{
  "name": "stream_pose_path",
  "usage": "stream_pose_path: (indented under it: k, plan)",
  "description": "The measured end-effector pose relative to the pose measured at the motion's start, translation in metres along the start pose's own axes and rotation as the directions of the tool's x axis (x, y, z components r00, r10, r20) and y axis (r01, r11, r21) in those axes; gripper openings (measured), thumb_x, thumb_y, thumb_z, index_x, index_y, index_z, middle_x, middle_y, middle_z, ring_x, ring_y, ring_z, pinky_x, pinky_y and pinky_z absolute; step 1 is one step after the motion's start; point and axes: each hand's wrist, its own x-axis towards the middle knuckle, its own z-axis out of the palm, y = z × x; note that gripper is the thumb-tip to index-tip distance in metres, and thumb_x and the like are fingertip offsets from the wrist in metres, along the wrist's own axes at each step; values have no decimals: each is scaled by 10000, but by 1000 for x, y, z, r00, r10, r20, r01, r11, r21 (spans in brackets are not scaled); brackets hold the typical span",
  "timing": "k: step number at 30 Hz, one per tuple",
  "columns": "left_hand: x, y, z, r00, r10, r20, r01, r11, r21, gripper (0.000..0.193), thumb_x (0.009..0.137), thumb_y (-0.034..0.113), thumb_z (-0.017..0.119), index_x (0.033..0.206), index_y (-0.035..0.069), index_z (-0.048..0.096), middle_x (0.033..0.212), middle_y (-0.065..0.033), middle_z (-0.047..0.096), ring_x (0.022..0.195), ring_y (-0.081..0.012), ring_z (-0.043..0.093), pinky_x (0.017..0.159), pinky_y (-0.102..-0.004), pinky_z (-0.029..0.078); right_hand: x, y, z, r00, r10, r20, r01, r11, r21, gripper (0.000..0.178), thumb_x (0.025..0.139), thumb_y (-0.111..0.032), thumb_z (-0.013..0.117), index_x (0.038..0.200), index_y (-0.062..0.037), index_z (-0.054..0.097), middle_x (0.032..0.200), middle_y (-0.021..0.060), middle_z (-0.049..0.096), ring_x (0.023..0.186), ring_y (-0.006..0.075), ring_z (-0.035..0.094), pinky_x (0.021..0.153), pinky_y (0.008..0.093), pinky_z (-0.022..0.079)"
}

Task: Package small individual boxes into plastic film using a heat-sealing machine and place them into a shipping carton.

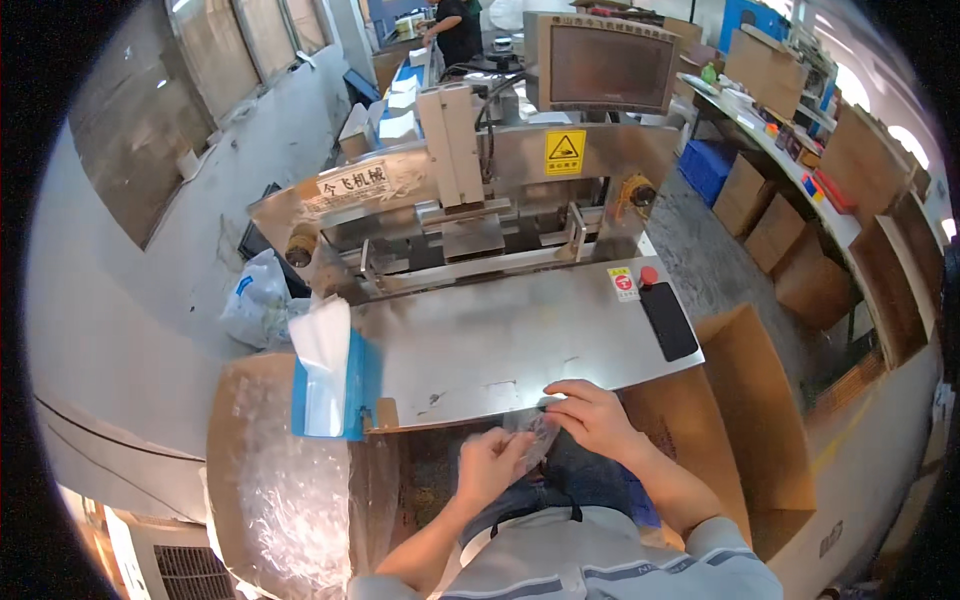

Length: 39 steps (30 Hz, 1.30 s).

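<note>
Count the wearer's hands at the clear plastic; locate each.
2: the left hand at the lower left of the clear plastic, the right hand at its upper right, by the metal table. Neither is hidden.

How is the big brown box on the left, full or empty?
Not empty: clear plastic lies inside the box. How deep, I cannot tell.

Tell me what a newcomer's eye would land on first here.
Probably the metal machine across the middle, with a yellow warning sign on its upper front. At its near edge, the left hand and right hand hold some clear plastic. A black phone lies on the machine's right end.
</note>
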Motion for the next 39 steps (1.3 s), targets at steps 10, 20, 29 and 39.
stream_pose_path:
  k: [10,20,29,39]
  plan:
    - [18,21,-6,815,576,-56,-515,766,386,378,846,126,750,1200,39,652,1139,-175,693,984,-358,681,836,-407,555,-25,16,6,958,-27,284,39,998,-38,137,811,-138,760,858,-42,674,879,100,680,852,299,652,774,413,524]
    - [50,5,-27,801,175,572,-470,776,421,239,941,236,609,1107,66,631,910,-213,695,881,-420,662,748,-506,527,-18,19,-4,854,98,511,-79,995,-59,117,866,-156,701,872,-46,663,833,121,673,886,332,646,811,453,515]
    - [99,33,-91,900,-1,436,-225,855,466,259,1012,270,510,1028,26,594,919,-260,681,911,-494,632,801,-540,494,55,73,-26,749,73,659,-183,978,99,137,914,-181,660,927,-59,721,964,90,705,1021,299,619,920,410,487]
    - [245,-26,-134,887,-3,462,-88,981,175,291,1007,304,582,953,31,668,836,-56,672,791,-156,617,722,-324,493,140,161,19,798,151,584,-288,946,149,211,949,-210,603,963,-22,698,872,132,735,842,261,711,787,378,540]
